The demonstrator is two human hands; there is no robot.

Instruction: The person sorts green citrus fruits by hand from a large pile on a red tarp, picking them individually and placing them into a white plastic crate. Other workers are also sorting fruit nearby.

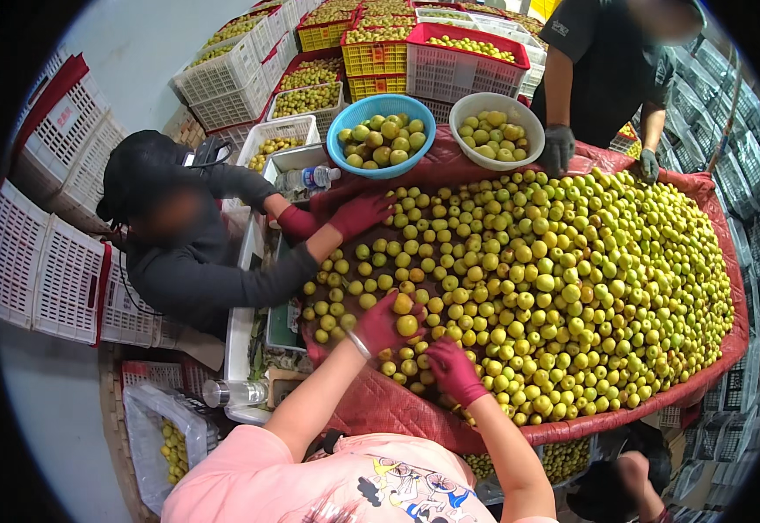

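Note:
A broad heap of small yellow-green fruits (pixel 563 287), which look like jujubes, covers a table lined with red sheeting (pixel 380 405). My left hand (pixel 379 327), in a dark red glove, is turned palm up at the thinner left part of the heap. Two yellow fruits (pixel 407 325) rest in its curled fingers. To its right, my right hand (pixel 456 372), gloved alike, reaches palm down among the fruits by the near edge. Its fingertips point left and are bent; whether they grip a fruit is hidden.
A blue basket (pixel 334 140) and a white basket (pixel 537 147) of larger fruits stand at the far edge. One co-worker's gloved hands (pixel 360 216) work at left; another person's grey glove (pixel 558 149) rests far right. A clear bottle (pixel 243 393) lies left. Stacked crates (pixel 465 72) stand behind.

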